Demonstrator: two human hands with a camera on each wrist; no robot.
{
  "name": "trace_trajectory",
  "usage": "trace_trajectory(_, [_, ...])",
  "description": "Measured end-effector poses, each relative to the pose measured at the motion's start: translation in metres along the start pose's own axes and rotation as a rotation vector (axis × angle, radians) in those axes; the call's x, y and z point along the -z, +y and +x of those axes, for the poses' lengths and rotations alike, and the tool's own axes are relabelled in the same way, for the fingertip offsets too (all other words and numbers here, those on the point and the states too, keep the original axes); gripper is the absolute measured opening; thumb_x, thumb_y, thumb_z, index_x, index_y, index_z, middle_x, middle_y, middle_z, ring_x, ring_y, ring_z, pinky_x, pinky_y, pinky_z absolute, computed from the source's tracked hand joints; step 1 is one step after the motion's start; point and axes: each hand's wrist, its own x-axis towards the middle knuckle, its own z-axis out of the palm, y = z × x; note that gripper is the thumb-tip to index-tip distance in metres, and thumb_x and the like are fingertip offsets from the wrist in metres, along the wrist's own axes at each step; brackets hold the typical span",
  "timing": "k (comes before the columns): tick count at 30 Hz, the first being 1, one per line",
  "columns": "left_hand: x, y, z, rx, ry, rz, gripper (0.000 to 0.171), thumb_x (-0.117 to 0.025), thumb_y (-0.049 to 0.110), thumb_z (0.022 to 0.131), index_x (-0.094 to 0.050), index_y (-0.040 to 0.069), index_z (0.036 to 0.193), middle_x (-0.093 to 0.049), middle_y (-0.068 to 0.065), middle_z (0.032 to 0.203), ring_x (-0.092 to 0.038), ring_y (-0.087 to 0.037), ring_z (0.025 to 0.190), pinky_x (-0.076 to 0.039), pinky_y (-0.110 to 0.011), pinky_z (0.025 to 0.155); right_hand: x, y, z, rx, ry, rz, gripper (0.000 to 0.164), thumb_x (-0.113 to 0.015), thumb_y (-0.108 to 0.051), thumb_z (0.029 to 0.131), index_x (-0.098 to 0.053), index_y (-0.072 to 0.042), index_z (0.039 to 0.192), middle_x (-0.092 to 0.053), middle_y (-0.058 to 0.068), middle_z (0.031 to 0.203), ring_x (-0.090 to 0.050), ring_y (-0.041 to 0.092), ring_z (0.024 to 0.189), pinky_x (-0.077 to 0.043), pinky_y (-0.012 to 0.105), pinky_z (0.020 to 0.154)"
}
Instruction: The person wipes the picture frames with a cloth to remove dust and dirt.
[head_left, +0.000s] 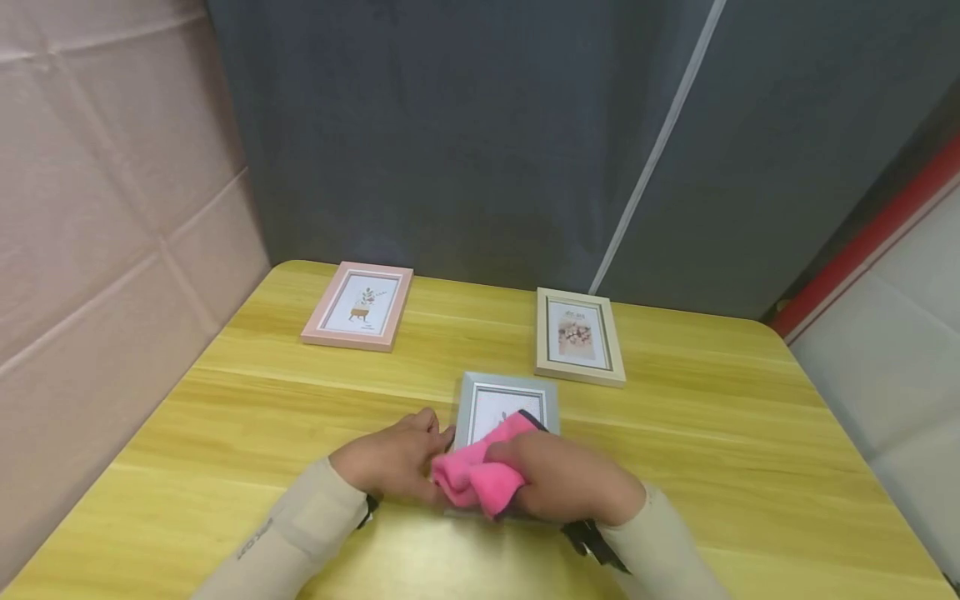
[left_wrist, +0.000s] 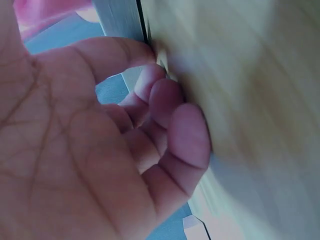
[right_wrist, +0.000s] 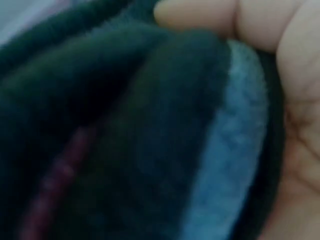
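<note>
A grey picture frame [head_left: 551,402] lies flat near the front middle of the table. My right hand [head_left: 573,481] grips a bunched pink cloth [head_left: 480,471] over its lower part, hiding much of the picture. In the right wrist view the cloth [right_wrist: 150,135] shows a dark side with a light blue band, blurred. At the frame's left edge, my left hand [head_left: 397,458] holds the frame with bent fingers. The left wrist view shows the thumb and curled fingers [left_wrist: 187,135] low against the frame's side [left_wrist: 120,22] and the tabletop.
A pink picture frame [head_left: 315,327] lies at the back left of the wooden table [head_left: 225,417], and a cream picture frame [head_left: 611,350] at the back right. A dark panel [head_left: 450,142] stands behind the table. Pale padded wall [head_left: 112,208] is on the left.
</note>
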Motion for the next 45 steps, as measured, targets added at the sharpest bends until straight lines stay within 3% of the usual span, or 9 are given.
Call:
trace_trajectory(3, [0.001,0.002,0.000,0.005,-0.007,0.025,0.095,-0.081,0.044,0.074,-0.041,0.000,0.148,-0.038,0.000,0.095,-0.041,-0.014,0.082,-0.041,-0.025,0.065,-0.009,-0.009,-0.005,0.029,-0.016,-0.047,0.023,-0.070,-0.004,0.084,-0.060,-0.025,0.083,-0.049,-0.015,0.069,-0.047,0.004,0.067,-0.044,0.021,0.069])
trace_trajectory(9, [0.001,0.002,-0.001,0.004,-0.010,0.022,0.094,-0.081,0.043,0.074,-0.042,0.002,0.148,-0.040,0.000,0.094,-0.043,-0.013,0.080,-0.042,-0.025,0.064,-0.021,-0.010,0.006,-0.023,0.020,-0.132,0.018,-0.071,-0.011,0.086,-0.061,-0.026,0.085,-0.050,-0.014,0.072,-0.048,0.006,0.069,-0.044,0.023,0.069])
trace_trajectory(16, [0.001,-0.001,-0.001,-0.028,0.000,0.047,0.059,-0.082,0.053,0.073,-0.069,0.011,0.111,-0.040,0.001,0.095,-0.041,-0.013,0.083,-0.041,-0.026,0.069,-0.010,0.009,0.031,-0.165,0.057,-0.188,0.018,-0.070,-0.010,0.085,-0.067,-0.021,0.100,-0.055,-0.009,0.079,-0.051,0.012,0.075,-0.047,0.030,0.075])
trace_trajectory(21, [0.003,-0.002,-0.003,-0.050,-0.008,0.060,0.082,-0.082,0.053,0.074,-0.059,0.007,0.138,-0.037,0.001,0.096,-0.040,-0.014,0.087,-0.040,-0.026,0.074,-0.004,0.017,0.043,-0.223,0.068,-0.183,0.020,-0.068,-0.013,0.090,-0.066,-0.019,0.109,-0.058,-0.005,0.085,-0.054,0.016,0.080,-0.047,0.034,0.079])
trace_trajectory(26, [0.002,-0.002,-0.003,-0.028,-0.011,0.045,0.089,-0.081,0.053,0.075,-0.051,0.004,0.144,-0.037,0.000,0.096,-0.040,-0.014,0.085,-0.039,-0.025,0.071,-0.002,0.020,0.047,-0.244,0.057,-0.177,0.020,-0.071,-0.017,0.090,-0.065,-0.019,0.110,-0.057,-0.005,0.087,-0.053,0.016,0.083,-0.047,0.033,0.080])
trace_trajectory(33, [0.003,-0.005,-0.001,-0.020,-0.032,0.027,0.088,-0.079,0.055,0.075,-0.053,0.007,0.143,-0.038,0.002,0.098,-0.042,-0.013,0.088,-0.041,-0.026,0.073,-0.006,0.028,0.031,-0.096,0.154,-0.113,0.016,-0.071,-0.009,0.087,-0.065,-0.022,0.093,-0.057,-0.011,0.083,-0.053,0.011,0.079,-0.046,0.029,0.078])
trace_trajectory(38, [0.010,-0.012,0.001,-0.025,-0.040,-0.056,0.055,-0.072,0.020,0.086,-0.060,0.003,0.136,-0.045,-0.001,0.097,-0.045,-0.015,0.084,-0.044,-0.030,0.074,-0.008,0.024,0.008,0.016,0.173,-0.034,0.030,-0.069,0.005,0.080,-0.064,-0.024,0.087,-0.057,-0.015,0.081,-0.052,0.006,0.075,-0.046,0.024,0.076])
trace_trajectory(41, [0.010,-0.015,0.005,0.010,0.043,-0.107,0.040,-0.060,0.004,0.090,-0.064,-0.001,0.129,-0.057,-0.004,0.099,-0.048,-0.015,0.082,-0.046,-0.035,0.076,-0.011,0.017,-0.005,0.114,0.162,-0.039,0.030,-0.069,0.006,0.078,-0.063,-0.022,0.085,-0.058,-0.014,0.081,-0.051,0.005,0.075,-0.046,0.021,0.075])
trace_trajectory(45, [0.004,-0.014,0.015,0.068,0.155,-0.179,0.024,-0.060,0.018,0.097,-0.072,-0.004,0.097,-0.061,-0.007,0.082,-0.048,-0.014,0.070,-0.047,-0.036,0.069,-0.020,0.005,-0.016,0.214,0.160,-0.161,0.024,-0.071,-0.002,0.082,-0.070,-0.016,0.102,-0.067,-0.010,0.097,-0.060,0.007,0.096,-0.047,0.025,0.091])
